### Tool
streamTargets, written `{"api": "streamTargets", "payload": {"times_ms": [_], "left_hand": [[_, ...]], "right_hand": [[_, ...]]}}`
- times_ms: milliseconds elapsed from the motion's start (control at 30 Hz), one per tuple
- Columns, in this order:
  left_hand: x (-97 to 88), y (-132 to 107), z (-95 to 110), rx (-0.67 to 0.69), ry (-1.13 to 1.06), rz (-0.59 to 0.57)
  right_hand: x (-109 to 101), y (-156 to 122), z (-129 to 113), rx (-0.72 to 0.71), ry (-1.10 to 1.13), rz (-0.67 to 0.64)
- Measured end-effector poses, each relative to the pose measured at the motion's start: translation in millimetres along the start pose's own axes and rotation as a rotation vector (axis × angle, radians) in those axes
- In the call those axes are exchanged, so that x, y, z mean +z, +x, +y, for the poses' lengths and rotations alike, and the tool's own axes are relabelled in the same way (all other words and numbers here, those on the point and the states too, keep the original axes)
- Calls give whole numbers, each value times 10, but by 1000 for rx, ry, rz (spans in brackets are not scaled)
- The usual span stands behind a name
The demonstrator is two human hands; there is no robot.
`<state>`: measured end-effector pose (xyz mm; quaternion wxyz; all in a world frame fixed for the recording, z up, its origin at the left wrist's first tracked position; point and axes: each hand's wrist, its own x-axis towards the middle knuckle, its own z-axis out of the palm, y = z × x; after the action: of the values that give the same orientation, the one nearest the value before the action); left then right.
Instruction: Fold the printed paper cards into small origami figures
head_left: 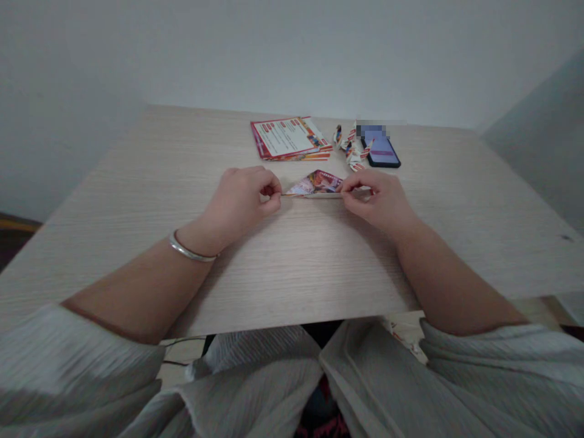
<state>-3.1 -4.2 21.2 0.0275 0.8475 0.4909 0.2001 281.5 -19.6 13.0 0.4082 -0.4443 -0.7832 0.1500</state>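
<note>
A folded piece of printed, colourful paper (318,184) lies in a flat triangle on the light wooden table (292,255). My left hand (241,204) pinches its left tip, fingers curled closed; a silver bangle sits on that wrist. My right hand (378,201) pinches the right tip, thumb and fingers pressed together on the paper's edge. Both forearms rest on the table, and the paper is stretched between the two hands.
Behind the hands lies a stack of printed leaflets (288,139). To its right are several small folded paper figures (350,146) and a dark phone (382,149) with a lit screen. A plain wall stands behind the table.
</note>
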Motion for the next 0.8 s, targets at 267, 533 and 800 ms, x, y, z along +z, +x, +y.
{"api": "streamTargets", "payload": {"times_ms": [267,533,800], "left_hand": [[90,-21,-113,-89,-217,33],[227,-35,-160,235,-150,-30],[125,-31,-45,436,31,-151]], "right_hand": [[-73,5,198,-132,-38,-23],[31,53,351,-288,-117,-161],[109,77,455,-191,-310,-116]]}}
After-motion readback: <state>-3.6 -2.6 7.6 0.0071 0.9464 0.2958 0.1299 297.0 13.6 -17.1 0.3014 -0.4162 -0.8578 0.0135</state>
